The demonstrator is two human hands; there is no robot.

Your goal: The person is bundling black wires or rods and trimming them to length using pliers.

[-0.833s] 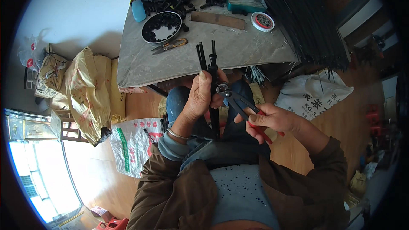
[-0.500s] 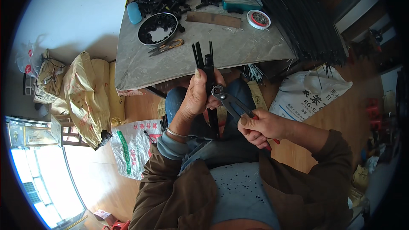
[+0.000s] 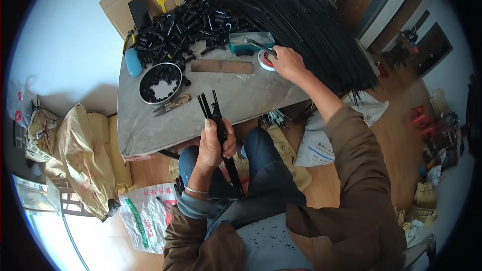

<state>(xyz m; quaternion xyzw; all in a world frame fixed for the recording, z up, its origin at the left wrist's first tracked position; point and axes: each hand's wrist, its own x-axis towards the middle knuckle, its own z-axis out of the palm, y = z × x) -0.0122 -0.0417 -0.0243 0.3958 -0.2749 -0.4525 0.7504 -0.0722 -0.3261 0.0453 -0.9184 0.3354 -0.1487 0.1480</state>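
Observation:
My left hand [image 3: 215, 144] is wrapped round a bundle of black rods [image 3: 220, 124], held upright above my knees at the table's near edge. Several thin rod ends stick up past the fingers, and the lower part runs down between my legs. Out over the table, my right hand [image 3: 290, 63] grips a pair of pincers [image 3: 259, 45] by the handles. Their jaws point left above the teal box [image 3: 234, 47], which holds thin pale pieces. Just under the handles stands a small white round dish [image 3: 265, 66] with a red inside, partly covered by the hand.
On the grey table [image 3: 201, 115] lie a bowl [image 3: 142, 90] of small black parts, scissors [image 3: 173, 104], a flat brown strip [image 3: 221, 66], a heap of black tubes [image 3: 175, 30] and a large pile of black rods [image 3: 321, 35]. Sacks [image 3: 83, 150] stand at the left.
My right hand has carried the pincers from beside the rod bundle up and forward to the teal box and dish. The left hand still holds the bundle. The view has tilted up.

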